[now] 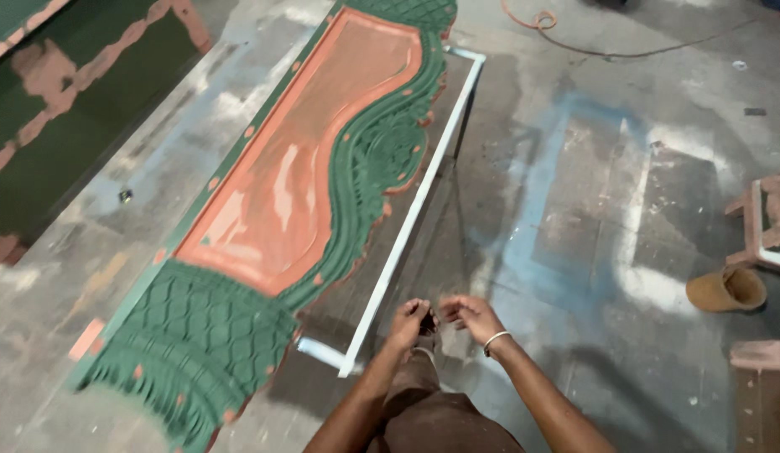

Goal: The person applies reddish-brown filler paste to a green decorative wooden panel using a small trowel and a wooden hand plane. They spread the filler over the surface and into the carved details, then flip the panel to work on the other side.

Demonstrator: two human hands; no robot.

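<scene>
A small dark object (pixel 425 317), too blurred to identify, sits pinched in the fingertips of the left hand (pixel 409 323), just off the near corner of the white metal frame (pixel 411 220). The right hand (pixel 470 317) is close beside it on the side away from the frame, fingers curled loosely toward the object and perhaps touching it; whether it actually grips anything cannot be told from the motion blur. A pale bracelet (pixel 496 339) circles the right wrist. The left hand is the nearer of the two to the frame, almost over its near corner. The frame's long axis runs away from the hands, up and slightly rightward toward its far end, and the carved green and terracotta panel (pixel 298 201) lies along that same line, resting on the frame and overhanging its far side from the hands. Beyond the panel, further from the frame, another green and terracotta piece (pixel 63 109) lies on the paint-stained concrete floor (pixel 591 218). Well apart from the frame, on the hands' side, a tan boot (pixel 727 289) lies on the floor, and an orange cord (pixel 533 18) curls past the frame's far end.
</scene>
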